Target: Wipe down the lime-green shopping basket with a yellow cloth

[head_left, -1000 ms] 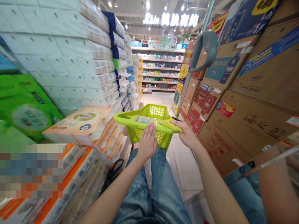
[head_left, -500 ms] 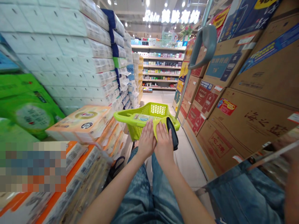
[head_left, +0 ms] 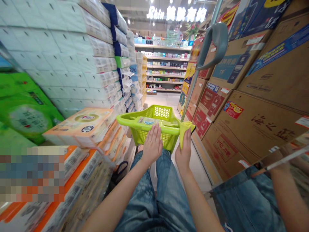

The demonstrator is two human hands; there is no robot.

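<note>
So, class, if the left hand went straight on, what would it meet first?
The wrapped packet on the lime-green basket; the left hand seems almost on it, though depth is unclear.

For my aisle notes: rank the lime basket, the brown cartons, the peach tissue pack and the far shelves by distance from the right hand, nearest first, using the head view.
1. Lime-green basket: straight ahead, its handle gripped by the right hand.
2. Brown cartons: right side of the aisle.
3. Peach tissue pack: left side.
4. Far shelves: ahead, at the aisle's end.
</note>
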